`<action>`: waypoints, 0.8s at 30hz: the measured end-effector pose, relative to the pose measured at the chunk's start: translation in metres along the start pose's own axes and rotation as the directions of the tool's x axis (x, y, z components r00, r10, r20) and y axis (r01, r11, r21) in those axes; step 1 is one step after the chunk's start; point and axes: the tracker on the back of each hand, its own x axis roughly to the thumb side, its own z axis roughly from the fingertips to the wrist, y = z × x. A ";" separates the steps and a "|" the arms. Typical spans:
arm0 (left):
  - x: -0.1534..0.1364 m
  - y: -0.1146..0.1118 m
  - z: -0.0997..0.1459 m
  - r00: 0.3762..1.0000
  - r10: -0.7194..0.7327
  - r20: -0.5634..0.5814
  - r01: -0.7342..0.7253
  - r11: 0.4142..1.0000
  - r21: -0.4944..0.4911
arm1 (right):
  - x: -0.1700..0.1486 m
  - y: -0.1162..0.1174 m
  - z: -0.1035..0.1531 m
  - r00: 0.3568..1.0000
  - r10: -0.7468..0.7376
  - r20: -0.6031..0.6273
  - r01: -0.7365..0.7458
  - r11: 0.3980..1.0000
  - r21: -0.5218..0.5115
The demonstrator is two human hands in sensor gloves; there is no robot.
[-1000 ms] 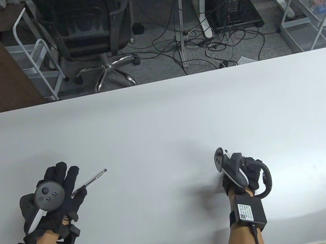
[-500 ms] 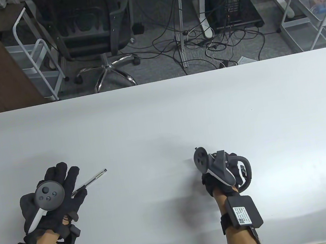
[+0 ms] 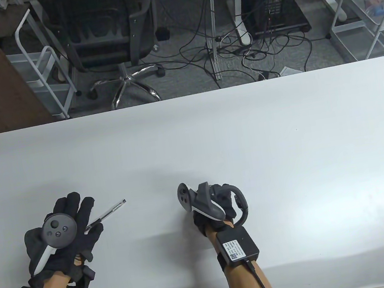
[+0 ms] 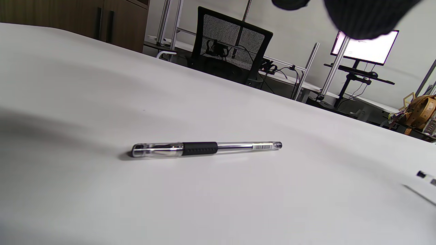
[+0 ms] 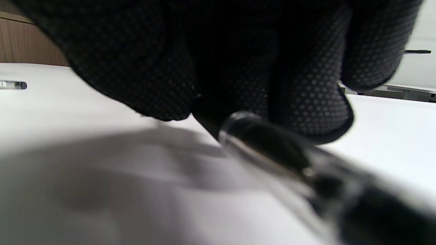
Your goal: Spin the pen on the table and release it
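A clear pen (image 4: pixel 206 149) lies flat on the white tabletop (image 3: pixel 288 158), poking out toward two o'clock from under the left hand (image 3: pixel 63 239), whose fingers lie spread above it. The right hand (image 3: pixel 215 205) grips a second pen (image 5: pixel 289 163).

The table (image 3: pixel 211 130) is showing a smooth, matt white top, catching soft shadows. The pen (image 4: pixel 206 149) lying on it is looking like clear glossy plastic, with a ribbed black rubbery grip and a thin metallic core inside the barrel. A second pen (image 5: pixel 289 153), in the right wrist view, is gleaming the same glassy way. The right hand (image 5: pixel 238 61) is wearing black knitted cloth dotted with tiny grip bumps; the left hand (image 3: pixel 65 238) is wearing matt black fabric too.
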 end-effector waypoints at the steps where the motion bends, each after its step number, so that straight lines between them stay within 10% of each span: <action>1: 0.000 0.000 0.000 1.000 -0.002 0.001 0.002 1.000 -0.002 | 0.004 0.004 0.000 1.000 0.011 -0.008 -0.011 1.000 -0.003; 8: 0.003 -0.002 -0.001 1.000 -0.020 0.005 0.020 1.000 -0.015 | 0.006 0.009 0.001 0.992 0.024 -0.127 -0.016 0.998 0.062; 12: 0.003 -0.003 -0.001 1.000 -0.021 0.012 0.021 1.000 -0.022 | 0.003 -0.005 0.008 0.988 -0.026 0.149 0.015 0.997 0.073; 17: 0.002 -0.006 -0.003 1.000 -0.027 0.003 0.027 0.999 -0.041 | -0.033 -0.058 0.033 0.980 -0.066 0.190 0.091 0.987 -0.129; 24: 0.004 -0.007 -0.001 0.999 -0.033 0.000 0.033 0.999 -0.037 | -0.090 -0.067 0.058 0.980 -0.157 0.120 0.180 0.959 -0.218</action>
